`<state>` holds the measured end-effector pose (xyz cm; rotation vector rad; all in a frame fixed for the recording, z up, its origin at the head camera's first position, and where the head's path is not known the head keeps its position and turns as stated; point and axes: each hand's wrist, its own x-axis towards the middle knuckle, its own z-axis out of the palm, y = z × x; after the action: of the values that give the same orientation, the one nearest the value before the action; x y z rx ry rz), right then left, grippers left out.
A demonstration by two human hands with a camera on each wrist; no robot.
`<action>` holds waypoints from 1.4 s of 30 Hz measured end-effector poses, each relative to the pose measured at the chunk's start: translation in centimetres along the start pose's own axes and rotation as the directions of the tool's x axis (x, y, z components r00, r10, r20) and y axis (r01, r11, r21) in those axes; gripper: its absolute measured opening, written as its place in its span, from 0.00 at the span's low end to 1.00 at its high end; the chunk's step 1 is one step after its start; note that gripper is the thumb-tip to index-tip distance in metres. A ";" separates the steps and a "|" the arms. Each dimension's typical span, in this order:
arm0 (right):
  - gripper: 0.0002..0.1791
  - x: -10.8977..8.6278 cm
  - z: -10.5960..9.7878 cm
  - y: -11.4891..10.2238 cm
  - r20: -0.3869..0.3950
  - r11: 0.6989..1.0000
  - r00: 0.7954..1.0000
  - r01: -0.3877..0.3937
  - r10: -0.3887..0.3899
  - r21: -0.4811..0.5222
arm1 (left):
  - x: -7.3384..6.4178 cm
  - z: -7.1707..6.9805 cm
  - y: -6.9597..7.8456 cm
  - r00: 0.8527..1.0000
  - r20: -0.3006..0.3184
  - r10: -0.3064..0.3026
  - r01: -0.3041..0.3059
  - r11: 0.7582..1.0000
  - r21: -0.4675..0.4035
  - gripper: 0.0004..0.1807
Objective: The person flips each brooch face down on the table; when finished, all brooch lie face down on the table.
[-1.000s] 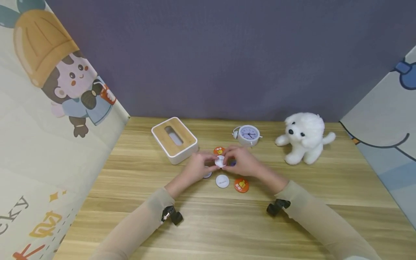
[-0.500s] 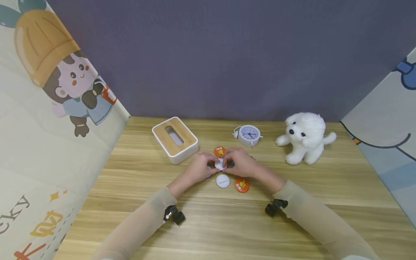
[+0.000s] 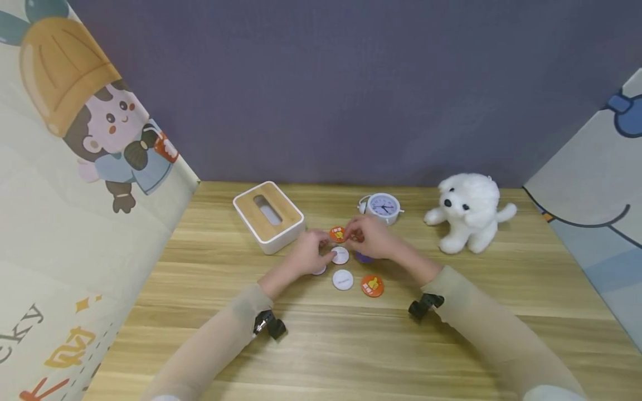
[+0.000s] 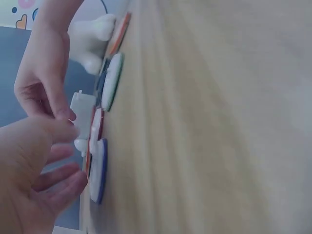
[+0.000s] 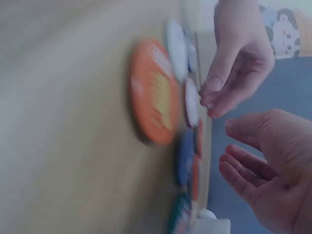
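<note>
A white round badge (image 3: 340, 255) lies on the table between the hands, close to the left thumb. My left hand (image 3: 307, 253) hovers over the left of the group, fingers loosely bent, nothing visibly gripped; it partly covers another white badge (image 3: 319, 271). My right hand (image 3: 372, 238) is just beyond a purple badge (image 3: 364, 258), and in the right wrist view its fingers (image 5: 243, 168) are spread with nothing between them. An orange badge (image 3: 337, 234) shows behind, between both hands' fingertips. Nearer me lie a white badge (image 3: 343, 280) and an orange badge (image 3: 373, 285).
A tissue box (image 3: 270, 216) with a wooden lid stands to the left of the hands. Behind the right hand is a white alarm clock (image 3: 383, 208). A white plush dog (image 3: 470, 213) sits at the right on the wooden table (image 3: 341, 351).
Both hands pinched the white badge earlier; now it lies flat, released. My right hand has moved slightly away from me, and the gap between the hands has widened.
</note>
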<state>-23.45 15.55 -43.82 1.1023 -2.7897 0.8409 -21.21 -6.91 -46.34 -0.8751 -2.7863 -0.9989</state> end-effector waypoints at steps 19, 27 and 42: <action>0.22 2.9 0.4 0.3 0.131 0.982 0.985 -0.089 0.112 -0.166 | 3.3 0.4 -0.2 0.986 -0.040 -0.164 0.166 0.983 0.076 0.19; 0.24 2.5 1.1 0.5 0.095 0.986 0.995 0.001 0.015 -0.167 | 2.8 0.4 -0.8 0.979 -0.089 -0.186 0.174 0.977 -0.125 0.25; 0.29 2.2 -0.8 0.7 -0.092 0.983 0.991 -0.086 0.102 0.160 | 2.4 -0.8 0.8 0.927 -0.182 -0.328 0.193 0.832 -0.519 0.22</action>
<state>-25.68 15.00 -43.04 0.9232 -2.7522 1.1074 -22.95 -5.72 -44.68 -0.3348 -2.4933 -1.7825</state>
